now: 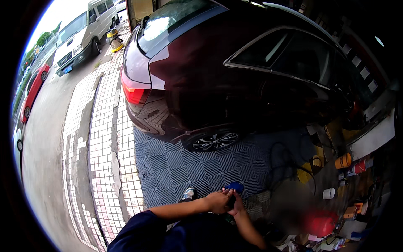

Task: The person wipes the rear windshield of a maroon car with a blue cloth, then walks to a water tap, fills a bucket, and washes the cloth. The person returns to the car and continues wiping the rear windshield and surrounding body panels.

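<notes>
My two hands meet low in the centre of the frame, and the small blue pad (234,186) sits right at their upper edge, pinched at my fingertips. My left hand (218,200) lies across on top, fingers curled shut onto it, while my right hand (237,206) comes up from below; how its fingers close I cannot tell. The pad pokes out toward the dark red car (235,71) above.

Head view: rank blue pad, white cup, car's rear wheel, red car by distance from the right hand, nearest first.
From the right hand:
1. Blue pad, at its fingertips, touching.
2. White cup, on the ground to the right.
3. Rear wheel of the dark car, ahead.
4. Red car, far left, on the street.
</notes>
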A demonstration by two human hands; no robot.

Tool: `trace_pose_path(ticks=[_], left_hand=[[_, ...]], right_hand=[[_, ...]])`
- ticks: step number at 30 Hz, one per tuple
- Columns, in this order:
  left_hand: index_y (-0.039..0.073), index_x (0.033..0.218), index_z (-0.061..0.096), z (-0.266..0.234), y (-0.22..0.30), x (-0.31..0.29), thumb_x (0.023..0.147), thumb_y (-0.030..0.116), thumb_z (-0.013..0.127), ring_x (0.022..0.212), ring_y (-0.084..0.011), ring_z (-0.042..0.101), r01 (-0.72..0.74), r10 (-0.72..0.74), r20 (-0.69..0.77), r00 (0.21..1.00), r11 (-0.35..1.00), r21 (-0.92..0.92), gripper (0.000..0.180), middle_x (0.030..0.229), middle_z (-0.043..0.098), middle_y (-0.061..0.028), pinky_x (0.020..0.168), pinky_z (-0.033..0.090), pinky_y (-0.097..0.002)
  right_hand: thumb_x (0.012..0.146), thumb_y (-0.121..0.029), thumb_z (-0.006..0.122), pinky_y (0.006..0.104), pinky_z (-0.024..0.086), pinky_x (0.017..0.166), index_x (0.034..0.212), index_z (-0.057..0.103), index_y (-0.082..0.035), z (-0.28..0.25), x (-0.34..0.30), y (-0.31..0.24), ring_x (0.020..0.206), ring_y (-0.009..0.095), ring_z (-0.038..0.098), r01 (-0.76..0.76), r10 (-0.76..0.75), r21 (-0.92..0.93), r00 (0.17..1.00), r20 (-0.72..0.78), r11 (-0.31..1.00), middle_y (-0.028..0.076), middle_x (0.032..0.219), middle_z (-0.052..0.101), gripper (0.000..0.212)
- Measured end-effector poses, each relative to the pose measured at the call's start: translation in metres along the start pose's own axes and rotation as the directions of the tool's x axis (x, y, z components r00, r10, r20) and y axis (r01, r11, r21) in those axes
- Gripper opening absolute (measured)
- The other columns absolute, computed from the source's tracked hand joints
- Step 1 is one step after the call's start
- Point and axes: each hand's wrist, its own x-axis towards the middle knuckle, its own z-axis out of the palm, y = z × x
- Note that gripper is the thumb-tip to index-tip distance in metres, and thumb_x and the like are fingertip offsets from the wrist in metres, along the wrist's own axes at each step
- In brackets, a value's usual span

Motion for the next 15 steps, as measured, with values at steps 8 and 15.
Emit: trace_pose_path(ticks=[8,15], left_hand=[[0.013,0.126,0.053,-0.114,-0.042,-0.057,0.098,0.021,0.063,0.116,-0.0313,0.067,-0.417,0.871,-0.409,0.273,0.490,0.765,0.031,0.117,0.065,-0.0101,0.106,0.054,-0.0486],[0.011,0.108,0.061,-0.184,-0.039,-0.051,0.096,0.027,0.065,0.092,-0.0224,0.070,-0.284,0.934,-0.281,0.223,0.337,0.898,0.021,0.107,0.070,-0.0099,0.075,0.064,-0.0333]], right_hand=[[0.090,-0.053,0.072,0.0406,0.056,0.081,0.127,0.056,0.002,0.161,-0.015,0.012,0.086,0.023,0.067,-0.706,0.450,-0.275,0.069,0.890,0.653,0.009,0.087,0.063,0.068],[0.079,-0.043,0.091,0.0322,0.060,0.073,0.140,0.042,0.006,0.185,-0.046,-0.051,0.085,0.016,0.065,-0.299,0.422,-0.298,0.638,0.644,0.906,0.010,0.107,0.059,0.092]])
